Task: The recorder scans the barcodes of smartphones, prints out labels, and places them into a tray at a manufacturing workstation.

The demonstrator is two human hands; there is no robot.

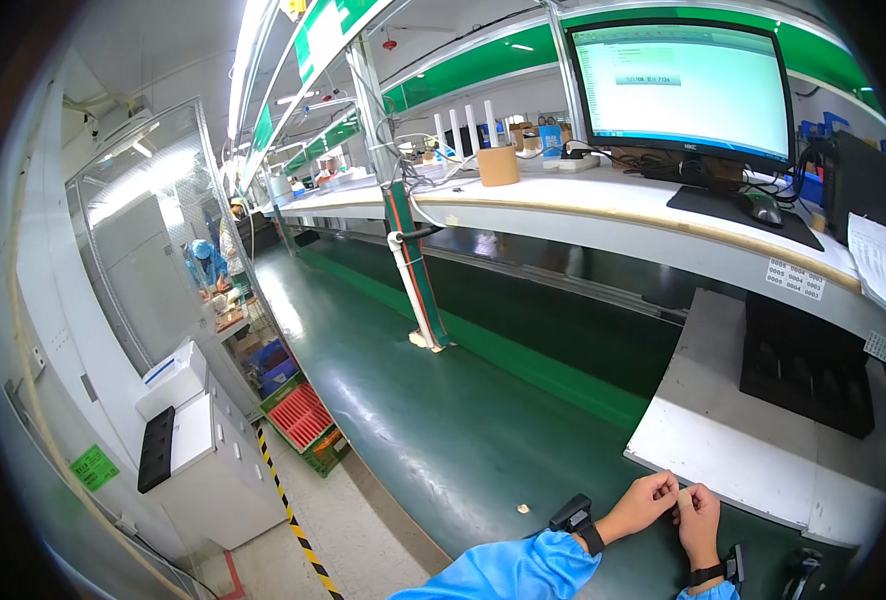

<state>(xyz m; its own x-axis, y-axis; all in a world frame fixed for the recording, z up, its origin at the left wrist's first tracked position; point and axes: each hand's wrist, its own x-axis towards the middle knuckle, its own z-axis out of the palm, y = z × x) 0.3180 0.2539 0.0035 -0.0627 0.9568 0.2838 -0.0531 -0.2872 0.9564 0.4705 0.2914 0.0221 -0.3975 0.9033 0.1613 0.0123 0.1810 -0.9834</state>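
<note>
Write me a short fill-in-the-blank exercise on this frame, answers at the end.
1. The sleeves behind the left hand and right hand are coloured ____.
2. In the picture, the mouse lies to the ____ of the brown roll.
3. The floor tape is striped black and ____.
4. The green crate holds items coloured ____.

Missing words: blue; right; yellow; red.
</note>
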